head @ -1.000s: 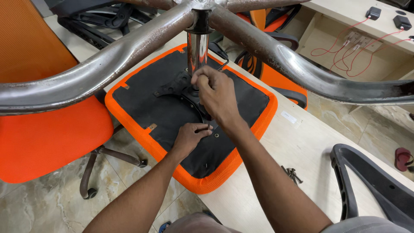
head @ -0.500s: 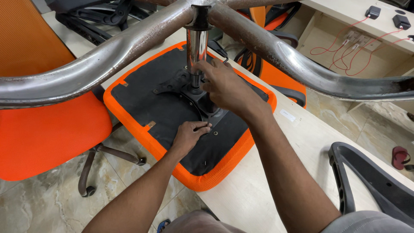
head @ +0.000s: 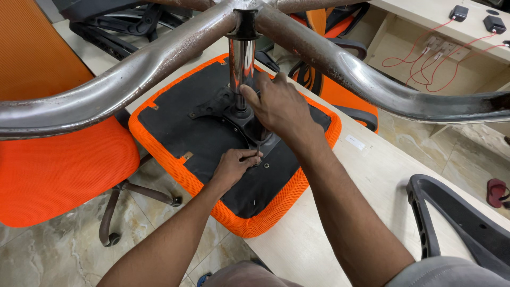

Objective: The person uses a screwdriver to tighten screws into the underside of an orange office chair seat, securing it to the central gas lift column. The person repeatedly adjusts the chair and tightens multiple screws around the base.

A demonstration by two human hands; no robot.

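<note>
Since before, my right hand (head: 279, 106) slid down the chrome column (head: 241, 69); my left hand (head: 234, 166) pinches maybe a hex key (head: 257, 151). It could slip off the bolt if tilted.

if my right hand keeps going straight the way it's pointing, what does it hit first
Probably the shiny chrome column: your right hand points up-left, and its fingers seem to already touch or nearly touch it. Depth is unclear.

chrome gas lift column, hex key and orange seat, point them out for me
chrome gas lift column (head: 241, 61), head view, on its shiny shaft.
hex key (head: 257, 149), head view, upright shank.
orange seat (head: 175, 178), head view, left mesh edge.
</note>
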